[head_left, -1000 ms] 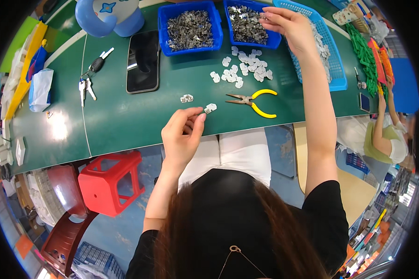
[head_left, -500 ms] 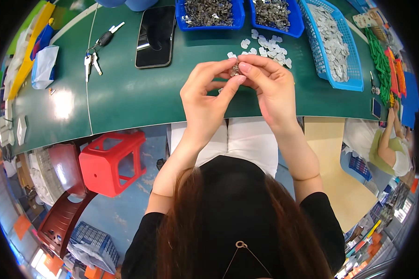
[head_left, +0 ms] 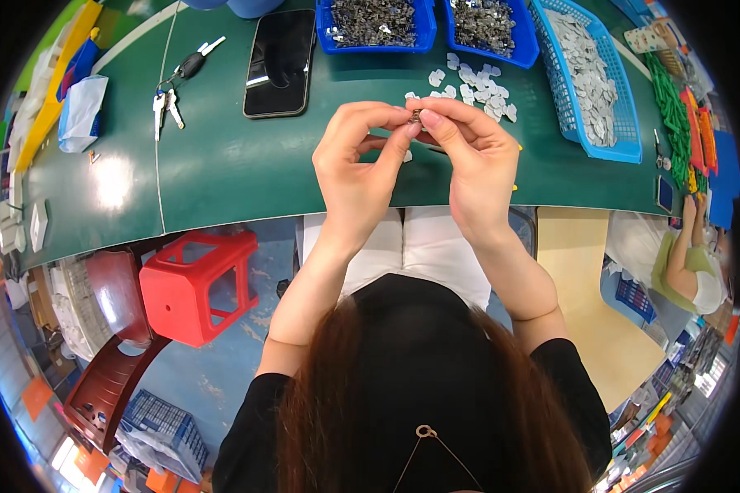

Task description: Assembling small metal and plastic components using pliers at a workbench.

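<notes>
Above the green table, my left hand (head_left: pixel 359 160) and my right hand (head_left: pixel 474 156) meet fingertip to fingertip. Pinched between both thumbs and forefingers is a small metal part (head_left: pixel 416 116); fingers cover most of it, so its exact kind cannot be made out. Just beyond the hands lies a loose group of small white flat pieces (head_left: pixel 483 87). One more white piece (head_left: pixel 408 156) shows on the table below the fingers. Two blue bins, one left (head_left: pixel 378 49) and one right (head_left: pixel 518 56), hold many small dark metal parts at the far side.
A light blue basket (head_left: pixel 564 107) of whitish flat pieces stands to the right. On the green table (head_left: pixel 214 177) lie a black phone (head_left: pixel 279 66) and a bunch of keys (head_left: pixel 159 111). A red stool (head_left: pixel 177 296) stands at the left; another person's arm (head_left: pixel 682 242) shows far right.
The fingertips have closed in tighter around the small metal part, which now shows less. Both hands have shifted slightly to the left.
</notes>
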`<state>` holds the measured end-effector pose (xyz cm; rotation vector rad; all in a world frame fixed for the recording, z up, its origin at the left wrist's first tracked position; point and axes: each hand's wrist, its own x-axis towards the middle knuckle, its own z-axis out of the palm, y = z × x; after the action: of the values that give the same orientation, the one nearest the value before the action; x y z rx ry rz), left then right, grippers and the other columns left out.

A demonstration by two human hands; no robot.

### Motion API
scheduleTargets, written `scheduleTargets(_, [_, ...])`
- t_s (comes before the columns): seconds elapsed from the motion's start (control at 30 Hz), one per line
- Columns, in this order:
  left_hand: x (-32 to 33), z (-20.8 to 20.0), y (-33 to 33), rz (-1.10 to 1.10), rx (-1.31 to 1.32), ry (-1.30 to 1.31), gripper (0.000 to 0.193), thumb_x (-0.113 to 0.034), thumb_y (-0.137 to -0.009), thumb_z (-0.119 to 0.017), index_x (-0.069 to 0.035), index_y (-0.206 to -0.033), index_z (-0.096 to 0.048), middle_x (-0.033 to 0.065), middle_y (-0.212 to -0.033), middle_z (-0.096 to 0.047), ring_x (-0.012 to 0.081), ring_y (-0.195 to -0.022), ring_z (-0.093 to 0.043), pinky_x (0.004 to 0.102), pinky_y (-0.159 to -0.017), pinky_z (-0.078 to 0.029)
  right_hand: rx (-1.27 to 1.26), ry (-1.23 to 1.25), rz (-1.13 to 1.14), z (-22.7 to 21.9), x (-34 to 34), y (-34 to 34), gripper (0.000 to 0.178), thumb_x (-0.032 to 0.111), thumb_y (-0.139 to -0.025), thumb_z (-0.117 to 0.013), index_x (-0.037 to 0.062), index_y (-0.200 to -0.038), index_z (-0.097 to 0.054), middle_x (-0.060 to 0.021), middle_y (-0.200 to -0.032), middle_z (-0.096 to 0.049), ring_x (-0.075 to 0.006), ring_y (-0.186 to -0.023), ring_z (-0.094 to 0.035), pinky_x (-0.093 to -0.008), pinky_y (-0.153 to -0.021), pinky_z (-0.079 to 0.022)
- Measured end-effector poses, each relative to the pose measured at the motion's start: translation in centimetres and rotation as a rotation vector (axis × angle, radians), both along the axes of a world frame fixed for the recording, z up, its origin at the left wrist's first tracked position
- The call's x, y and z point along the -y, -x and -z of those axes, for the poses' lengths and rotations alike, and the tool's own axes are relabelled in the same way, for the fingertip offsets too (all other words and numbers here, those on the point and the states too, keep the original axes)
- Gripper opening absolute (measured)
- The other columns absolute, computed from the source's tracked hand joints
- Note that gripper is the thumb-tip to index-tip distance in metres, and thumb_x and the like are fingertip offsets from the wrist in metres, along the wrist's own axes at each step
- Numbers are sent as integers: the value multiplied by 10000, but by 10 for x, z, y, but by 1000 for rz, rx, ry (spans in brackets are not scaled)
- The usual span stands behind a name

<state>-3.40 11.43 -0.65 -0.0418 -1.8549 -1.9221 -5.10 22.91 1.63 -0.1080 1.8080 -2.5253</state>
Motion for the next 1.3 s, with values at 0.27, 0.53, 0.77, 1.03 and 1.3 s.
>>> scheduleTargets(0.27, [4,-2,-3,68,3,-66,145,63,-747,-666,8,-870,-613,79,-929,-603,138,-806,-618,239,-636,-551,-39,-35,-23,-5,1,-4,117,3,-855,-596,-32,-945,-663,-135,-939,-674,-167,-830,-637,-287,-759,-534])
scheduleTargets(0.53, [19,-10,-9,347,265,-478,144,27,-798,-635,21,-917,-555,102,-914,-619,158,-831,-629,258,-671,-554,-43,-152,-145,-14,-7,-1,107,-22,-835,-609,-36,-925,-665,-92,-898,-631,-155,-811,-612,-269,-702,-517])
scheduleTargets(0.77, [26,-6,-6,575,440,-877,110,-60,-843,-595,-26,-939,-553,69,-856,-628,113,-762,-611,216,-665,-519,-422,-452,-15,-6,-6,-1,105,-75,-814,-610,-42,-903,-656,-94,-902,-625,-145,-826,-604,-235,-702,-503])
scheduleTargets(1.03, [33,4,-4,721,566,-1107,112,-68,-853,-577,-16,-951,-563,73,-853,-619,95,-716,-585,221,-644,-500,-486,-489,-94,-6,-10,4,118,-84,-816,-603,-39,-910,-658,-103,-936,-639,-156,-857,-608,-246,-732,-502])
scheduleTargets(1.3, [25,-6,-11,40,-88,129,191,94,-678,-663,-14,-833,-632,64,-817,-615,140,-734,-617,255,-608,-518,186,-147,-400,-16,-19,15,172,101,-863,-616,-40,-958,-648,-98,-854,-646,-141,-718,-617,-253,-644,-518])
